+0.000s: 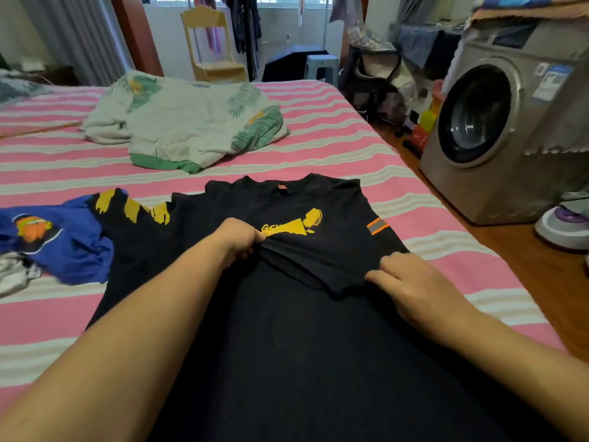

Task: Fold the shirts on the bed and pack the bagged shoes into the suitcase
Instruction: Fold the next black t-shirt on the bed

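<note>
Spread flat on the near part of the striped bed (366, 148), the black T-shirt (287, 330) looks light and limp, best held by its edges, as the left hand (240, 239) and right hand (414, 285) pinch its folded-over right sleeve.

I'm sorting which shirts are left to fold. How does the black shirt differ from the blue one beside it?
The black shirt lies spread out mostly flat, collar away from the person; the blue shirt sits crumpled in a heap. The left hand and right hand both pinch the black shirt's fabric; nothing touches the blue one. The black shirt carries yellow print, the blue one an orange graphic. Both lie on the striped bed, touching.
</note>
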Demonstrator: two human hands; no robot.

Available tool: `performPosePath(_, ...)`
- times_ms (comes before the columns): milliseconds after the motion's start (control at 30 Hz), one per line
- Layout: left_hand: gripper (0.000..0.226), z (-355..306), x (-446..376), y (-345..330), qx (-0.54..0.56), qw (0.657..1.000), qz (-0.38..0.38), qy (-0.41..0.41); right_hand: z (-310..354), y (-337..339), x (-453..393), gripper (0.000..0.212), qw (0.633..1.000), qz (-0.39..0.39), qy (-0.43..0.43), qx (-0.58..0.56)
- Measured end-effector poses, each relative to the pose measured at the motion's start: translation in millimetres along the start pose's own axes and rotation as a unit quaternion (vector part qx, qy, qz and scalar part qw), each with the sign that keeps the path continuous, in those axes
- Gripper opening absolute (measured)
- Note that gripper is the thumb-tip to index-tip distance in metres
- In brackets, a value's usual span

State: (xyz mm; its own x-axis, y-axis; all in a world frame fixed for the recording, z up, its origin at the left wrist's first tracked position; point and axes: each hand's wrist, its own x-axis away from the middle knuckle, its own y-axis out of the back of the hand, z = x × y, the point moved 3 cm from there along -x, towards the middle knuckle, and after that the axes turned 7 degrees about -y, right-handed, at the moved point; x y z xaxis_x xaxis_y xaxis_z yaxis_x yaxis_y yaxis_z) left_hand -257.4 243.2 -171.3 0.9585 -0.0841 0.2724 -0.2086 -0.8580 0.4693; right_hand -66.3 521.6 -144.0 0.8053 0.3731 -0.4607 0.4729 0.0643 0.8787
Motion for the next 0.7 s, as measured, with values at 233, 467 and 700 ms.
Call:
performPosePath(233,0.018,-8,-2,-6,-0.062,0.998,0.027,-0.001,36,-4,-23,0.043,0.991,0.119,-0.030,-0.052)
performPosePath(467,0.023,2,14,0,0.062,0.993,0.089,-0.041,72,-19,-26,0.040,0.981,0.097,-0.165,0.023)
performPosePath(700,0.018,20,16,-2,0.101,0.992,0.031,-0.066,100,-22,-30,0.015,0.912,0.093,-0.400,0.005)
